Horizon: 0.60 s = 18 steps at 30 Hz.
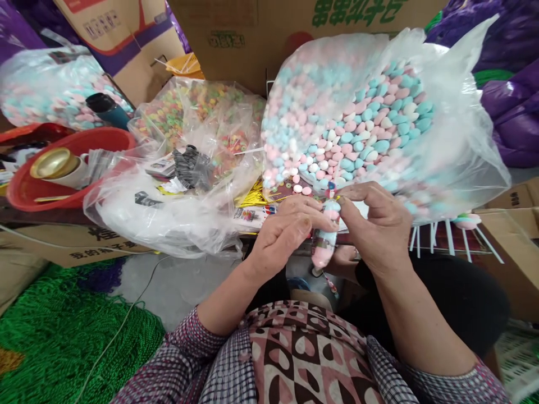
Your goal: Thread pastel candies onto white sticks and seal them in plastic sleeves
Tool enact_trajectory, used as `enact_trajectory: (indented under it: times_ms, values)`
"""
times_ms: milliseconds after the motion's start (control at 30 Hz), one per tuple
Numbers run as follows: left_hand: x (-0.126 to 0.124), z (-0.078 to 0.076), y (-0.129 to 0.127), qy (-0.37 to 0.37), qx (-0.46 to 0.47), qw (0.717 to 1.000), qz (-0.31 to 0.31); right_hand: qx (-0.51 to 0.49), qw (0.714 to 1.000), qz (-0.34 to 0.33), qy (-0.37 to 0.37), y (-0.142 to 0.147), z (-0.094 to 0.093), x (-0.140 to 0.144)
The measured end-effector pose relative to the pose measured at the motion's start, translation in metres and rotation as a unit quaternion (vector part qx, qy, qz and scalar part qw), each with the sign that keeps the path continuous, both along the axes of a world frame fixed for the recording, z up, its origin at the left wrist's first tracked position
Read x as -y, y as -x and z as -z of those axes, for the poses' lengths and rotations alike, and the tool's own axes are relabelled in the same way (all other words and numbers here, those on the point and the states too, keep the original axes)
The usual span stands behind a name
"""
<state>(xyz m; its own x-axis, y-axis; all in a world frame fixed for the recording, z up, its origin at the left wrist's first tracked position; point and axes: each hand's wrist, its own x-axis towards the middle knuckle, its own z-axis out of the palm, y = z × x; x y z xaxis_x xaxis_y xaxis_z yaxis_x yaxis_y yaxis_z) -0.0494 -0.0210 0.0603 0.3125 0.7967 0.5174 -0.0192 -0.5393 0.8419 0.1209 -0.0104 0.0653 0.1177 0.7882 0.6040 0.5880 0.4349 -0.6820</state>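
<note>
Candy packet (325,238), a small clear pouch filled with pastel sweets, stands upright between the 2 hands, pink at its lower end and pale blue near its top; the left hand (286,233) comes in from the lower left with the forearm angled up and inward, palm turned down, its fingers curled and the thumb pressed against the packet's upper side; the right hand (377,227) arrives from the lower right, wrist bent, knuckles raised, its thumb and forefinger pinched closed on the packet's top end, so both hands grip the same pouch; just beyond the fingertips a big clear bag of pink, blue and white candies (362,120) lies open, a few loose pieces spilled at its mouth; further off to the left of the left hand sits a second plastic bag of multicoloured ring sweets (197,120), and beyond that a red basin (25,188) holding a gold-topped container (54,164); to the right of the right hand, white sticks (448,238) poke out below the big bag; green netting (63,336) lies below and left of the left forearm.
</note>
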Motion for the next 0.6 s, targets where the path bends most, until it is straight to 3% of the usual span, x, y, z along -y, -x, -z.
enact_trajectory:
  times_ms: [67, 167, 300, 400, 500, 600]
  values:
    - [0.002, 0.001, 0.001, 0.002, -0.071, 0.997, -0.001, 0.069, 0.995, 0.021, -0.069, 0.0, -0.007, -0.001]
    - [-0.001, 0.006, -0.003, 0.122, -0.134, 0.983, 0.001, 0.123, 0.983, 0.021, -0.132, 0.003, -0.011, 0.001]
    - [-0.013, 0.009, -0.009, 0.313, 0.069, 0.947, 0.03, 0.114, 0.984, -0.049, -0.129, 0.01, -0.005, 0.012]
    - [-0.02, 0.005, -0.006, 0.363, 0.204, 0.907, 0.06, 0.085, 0.987, -0.109, -0.078, 0.013, -0.002, 0.018]
    - [-0.021, 0.004, 0.0, 0.384, 0.237, 0.887, 0.098, 0.103, 0.983, -0.127, -0.085, 0.012, -0.005, 0.016]
    - [-0.022, 0.009, 0.001, 0.408, 0.236, 0.879, 0.073, 0.176, 0.968, -0.142, -0.109, 0.01, -0.005, 0.014]
